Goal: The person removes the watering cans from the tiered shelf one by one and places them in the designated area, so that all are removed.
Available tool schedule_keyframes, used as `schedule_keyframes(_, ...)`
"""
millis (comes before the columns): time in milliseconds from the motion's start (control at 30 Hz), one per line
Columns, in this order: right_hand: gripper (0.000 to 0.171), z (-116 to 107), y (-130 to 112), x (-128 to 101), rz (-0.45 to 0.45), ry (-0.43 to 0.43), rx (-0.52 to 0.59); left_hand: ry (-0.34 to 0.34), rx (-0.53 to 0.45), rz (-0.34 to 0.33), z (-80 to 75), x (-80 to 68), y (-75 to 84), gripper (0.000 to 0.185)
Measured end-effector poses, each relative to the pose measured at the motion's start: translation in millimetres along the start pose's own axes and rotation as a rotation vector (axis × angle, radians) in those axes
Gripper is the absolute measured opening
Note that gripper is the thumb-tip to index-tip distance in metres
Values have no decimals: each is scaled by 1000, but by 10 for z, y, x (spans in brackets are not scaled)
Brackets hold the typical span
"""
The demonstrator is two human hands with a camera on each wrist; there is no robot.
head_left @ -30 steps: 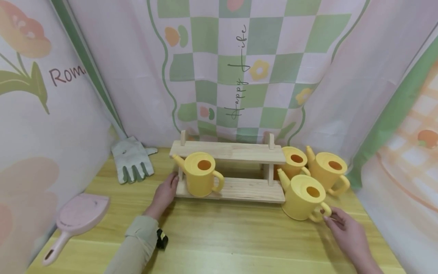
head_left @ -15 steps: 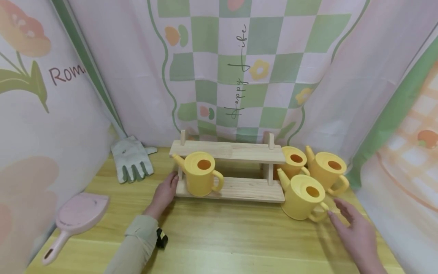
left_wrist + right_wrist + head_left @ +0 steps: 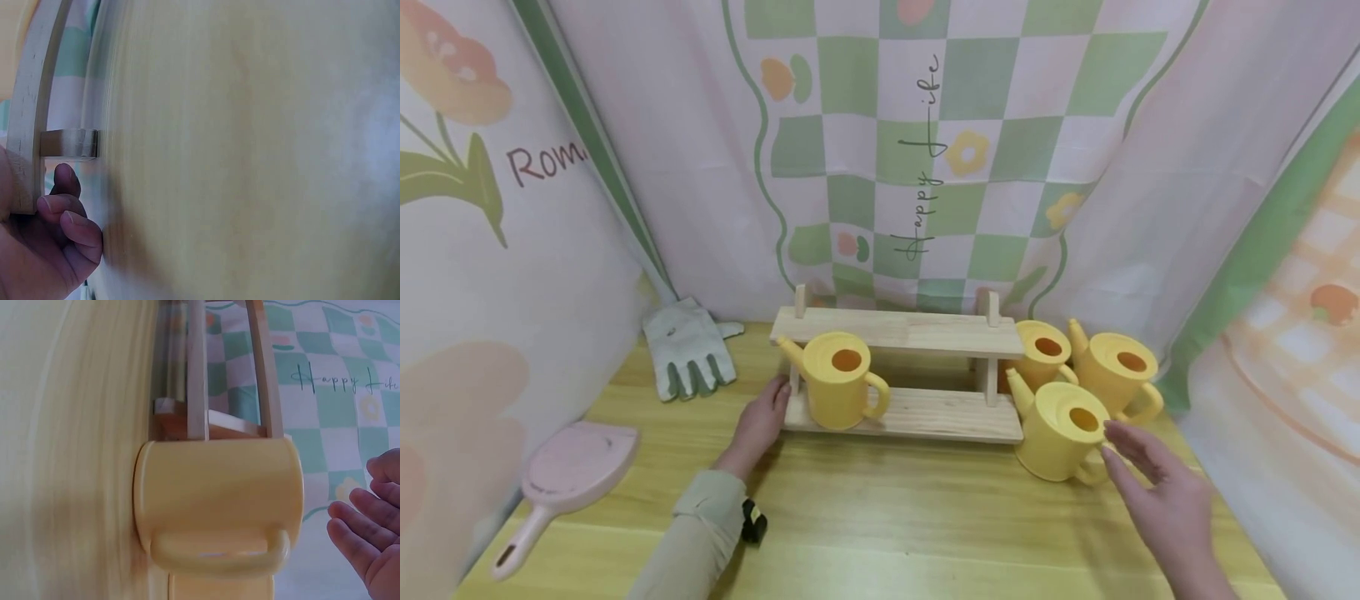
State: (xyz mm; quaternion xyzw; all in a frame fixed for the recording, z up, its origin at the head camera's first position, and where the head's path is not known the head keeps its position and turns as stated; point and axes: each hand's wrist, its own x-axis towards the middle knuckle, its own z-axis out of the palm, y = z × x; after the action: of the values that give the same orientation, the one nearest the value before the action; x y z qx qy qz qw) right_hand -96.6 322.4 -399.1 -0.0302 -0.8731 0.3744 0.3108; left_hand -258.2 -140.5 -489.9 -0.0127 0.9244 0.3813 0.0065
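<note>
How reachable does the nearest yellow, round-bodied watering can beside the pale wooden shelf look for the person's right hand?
Probably yes: the right hand, fingers extended, is beside that yellow watering can, its handle toward the hand; nothing visible stands between.

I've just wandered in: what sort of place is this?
Probably a staged tabletop booth: printed curtains line three sides of a wood-grain table bearing a wooden rack and yellow watering cans.

Even, soft light in the head view, dimmer wrist views, pale glare on the tabletop (image 3: 369, 137)
</note>
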Motion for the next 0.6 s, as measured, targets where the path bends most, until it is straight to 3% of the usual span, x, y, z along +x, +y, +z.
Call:
schedule_keyframes(233,32,140,-103,27,-78,-94,103,12,4,8,12,2,1,52)
schedule_keyframes(400,33,238,-225,43,-139,-114,169,18,1,14,19,4,-11,51)
schedule_keyframes(600,31,325,-467,61,-180,-164,178,18,0,13,14,4,-12,52)
